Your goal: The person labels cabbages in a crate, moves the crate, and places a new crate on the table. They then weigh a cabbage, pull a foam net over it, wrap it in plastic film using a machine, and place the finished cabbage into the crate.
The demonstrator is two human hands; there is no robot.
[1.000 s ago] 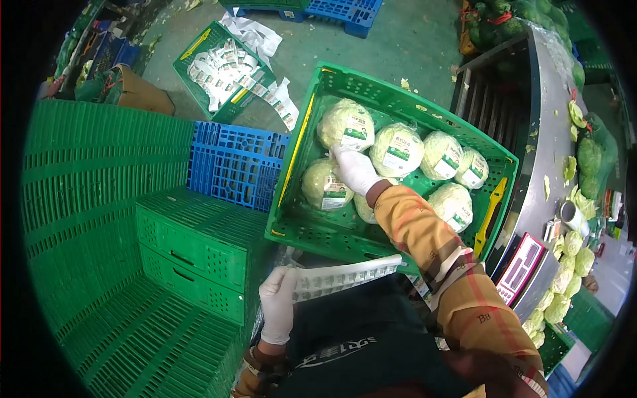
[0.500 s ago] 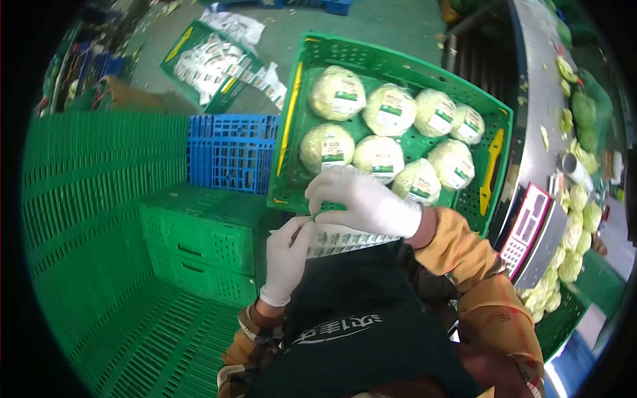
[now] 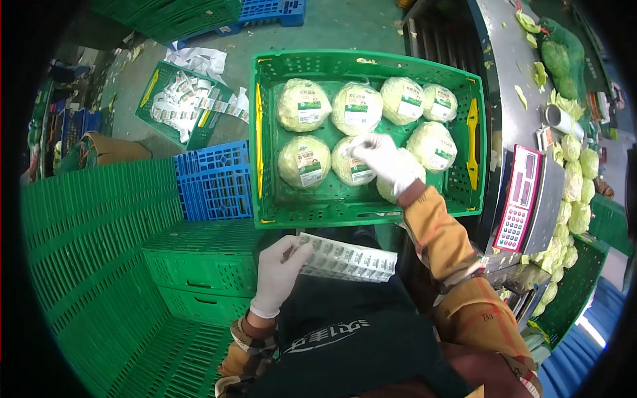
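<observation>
My left hand (image 3: pixel 277 277), in a white glove, pinches the left end of a sheet of small labels (image 3: pixel 352 259) in front of the dark apron. Over the front row of wrapped cabbages, my gloved right hand (image 3: pixel 386 159) has its fingers drawn together; anything between them is too small to make out. Beneath its fingertips is a cabbage (image 3: pixel 355 174) with a white and green label, and the hand partly hides another cabbage (image 3: pixel 393 190). Several labelled cabbages lie in two rows in the green crate (image 3: pixel 318 211).
To the right stand a pink-edged scale (image 3: pixel 517 199) and a metal counter (image 3: pixel 507 86) with leaf scraps. Loose cabbages (image 3: pixel 569 192) are piled beyond. On the left are a blue crate (image 3: pixel 213 182), green crates (image 3: pixel 192 265) and a small bin of label strips (image 3: pixel 147 109).
My right hand has left the label sheet and moved up and right over the cabbages. My left hand still holds the sheet. The view has shifted.
</observation>
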